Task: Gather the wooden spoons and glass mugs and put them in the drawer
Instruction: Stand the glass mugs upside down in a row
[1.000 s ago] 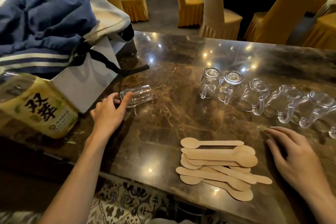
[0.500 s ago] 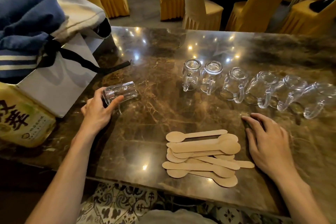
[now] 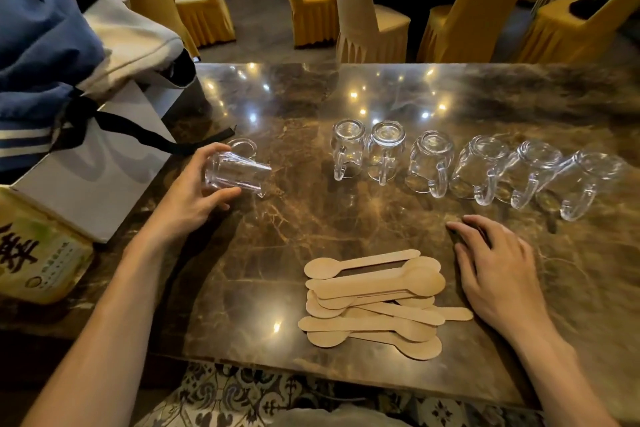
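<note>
A glass mug (image 3: 239, 172) lies on its side at the left of the marble table (image 3: 284, 239); my left hand (image 3: 192, 196) grips its base end, fingers and thumb curled round it. Several more glass mugs (image 3: 429, 159) stand upside down in a row across the middle and right. A pile of several flat wooden spoons (image 3: 374, 302) lies near the front edge. To the right of the spoons, my right hand (image 3: 498, 270) rests flat on the table, holding nothing. No drawer is in view.
A white gift bag (image 3: 93, 170) with a black ribbon and blue and white clothes (image 3: 45, 45) on top stands at the left. A yellow-labelled container (image 3: 34, 253) sits at the front left. Yellow-covered chairs (image 3: 367, 17) stand beyond the far edge.
My left hand has closed round the lying mug and lifted it a little off the table. My right hand has stayed flat beside the spoons.
</note>
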### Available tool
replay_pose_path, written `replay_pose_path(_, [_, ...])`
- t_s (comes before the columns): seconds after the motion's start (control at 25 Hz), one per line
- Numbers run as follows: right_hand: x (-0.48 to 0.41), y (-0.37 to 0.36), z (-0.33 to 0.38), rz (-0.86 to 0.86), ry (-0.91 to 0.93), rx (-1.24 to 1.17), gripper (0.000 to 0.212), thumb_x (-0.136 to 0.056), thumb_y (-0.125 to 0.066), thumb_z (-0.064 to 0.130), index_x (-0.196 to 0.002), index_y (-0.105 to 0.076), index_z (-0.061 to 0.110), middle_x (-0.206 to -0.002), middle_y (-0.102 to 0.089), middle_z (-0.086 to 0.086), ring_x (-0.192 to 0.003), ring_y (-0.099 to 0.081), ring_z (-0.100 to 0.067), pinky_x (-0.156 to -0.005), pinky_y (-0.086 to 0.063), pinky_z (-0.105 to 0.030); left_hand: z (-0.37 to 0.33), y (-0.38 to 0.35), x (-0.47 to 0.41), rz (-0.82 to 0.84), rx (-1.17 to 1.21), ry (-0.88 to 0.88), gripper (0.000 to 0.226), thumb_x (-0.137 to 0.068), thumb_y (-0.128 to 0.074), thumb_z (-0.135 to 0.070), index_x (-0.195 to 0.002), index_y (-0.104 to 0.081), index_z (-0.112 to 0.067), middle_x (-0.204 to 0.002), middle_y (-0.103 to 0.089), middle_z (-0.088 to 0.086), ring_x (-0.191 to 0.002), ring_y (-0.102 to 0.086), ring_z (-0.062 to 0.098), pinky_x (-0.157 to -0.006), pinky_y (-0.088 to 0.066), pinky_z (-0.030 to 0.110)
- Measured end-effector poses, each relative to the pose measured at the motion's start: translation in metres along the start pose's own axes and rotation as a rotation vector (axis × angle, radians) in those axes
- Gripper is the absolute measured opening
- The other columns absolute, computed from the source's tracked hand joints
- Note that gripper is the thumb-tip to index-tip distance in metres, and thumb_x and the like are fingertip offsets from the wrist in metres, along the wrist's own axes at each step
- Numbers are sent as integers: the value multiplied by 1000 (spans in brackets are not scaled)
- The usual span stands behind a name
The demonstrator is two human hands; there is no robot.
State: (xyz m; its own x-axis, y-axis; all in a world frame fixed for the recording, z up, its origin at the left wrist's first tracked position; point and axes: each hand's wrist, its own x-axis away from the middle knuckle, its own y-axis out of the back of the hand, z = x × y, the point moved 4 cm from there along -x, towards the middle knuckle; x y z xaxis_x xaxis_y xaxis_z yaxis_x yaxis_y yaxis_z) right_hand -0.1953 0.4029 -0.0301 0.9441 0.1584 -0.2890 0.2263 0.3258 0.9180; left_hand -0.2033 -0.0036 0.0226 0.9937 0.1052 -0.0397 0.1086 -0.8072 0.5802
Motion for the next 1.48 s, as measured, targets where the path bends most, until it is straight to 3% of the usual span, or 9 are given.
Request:
replay_pose_path(0.2, [0, -2, -3, -5, 2, 7, 32, -88, -57, 16, -120, -59, 18, -122, -56, -8, -115, -49, -28, -96, -34, -44, -42, -4, -28, 240, -414, -150, 69, -79, -71, -16, -114, -37, -64, -132, -41, -12, -94, -59, 6, -85, -47, 26])
replay_pose_path(0.36, [2, -2, -4, -10, -14, 15, 32, -90, -54, 19, -121, -59, 19, -123, -55, -7, -116, -48, -26, -96, -33, -41, -59, -23, -46, 416, -769, -182, 73, -82, -69, -15, -131, -31, -54, -144, -29, -11, -102, -48, 10, -88, -38, 28])
replay_pose_path(0.76, [2, -1, -3, 2, -28, 10, 31, -92, -50, 22, -122, -57, 21, -124, -55, -4, -118, -47, -24, -98, -32, -39, -81, -39, -52, 483, -891, -315, 66, -83, -65, -5, -135, -39, -35, -156, -16, -2, -128, -45, 29, -98, -45, 42])
replay_pose_path(0.92, [2, 0, -2, 9, -33, -2, 31, -92, -50, 21, -122, -58, 20, -125, -55, -4, -118, -47, -24, -99, -31, -38, -85, -41, -36, 296, -701, -275, 50, -81, -69, -18, -126, -50, -33, -156, -14, -3, -140, -22, 23, -108, -31, 44])
replay_pose_path(1.0, [1, 0, -3, 7, -35, -7, 31, -92, -51, 21, -122, -58, 20, -124, -55, -4, -118, -48, -24, -99, -31, -39, -91, -43, -19, 38, -501, -314, 41, -81, -70, -26, -119, -55, -29, -143, -35, -1, -129, -37, 13, -104, -35, 30])
replay_pose_path(1.08, [1, 0, -2, 5, -33, -8, 31, -91, -52, 20, -121, -59, 20, -124, -56, -4, -117, -48, -25, -98, -32, -39, -92, -48, 2, -180, -205, -266, 28, -83, -68, -25, -109, -59, -30, -117, -55, -5, -98, -54, -5, -83, -45, 10])
replay_pose_path(1.2, [1, 0, -2, -3, -27, -14, 30, -90, -54, 18, -120, -60, 19, -122, -57, -5, -116, -50, -26, -97, -34, -41, -74, -77, 20, -161, 229, -10, 23, -88, -62, -17, -105, -63, -33, -102, -65, -8, -75, -62, -6, -58, -49, 9])
replay_pose_path(1.32, [1, 1, -2, -2, -24, -20, 31, -90, -55, 18, -120, -60, 19, -123, -56, -5, -116, -49, -26, -97, -33, -41, -53, -122, 19, -38, 657, 329, 42, -92, -52, -12, -133, -49, -18, -116, -60, -5, -88, -66, 9, -61, -53, 19])
replay_pose_path(1.48, [1, 1, -3, 3, -28, -25, 31, -90, -55, 18, -121, -60, 19, -123, -56, -5, -117, -49, -25, -98, -33, -41, -48, -145, -1, -196, 809, 414, 44, -96, -45, -12, -140, -41, -14, -129, -53, 1, -95, -64, 12, -63, -54, 22])
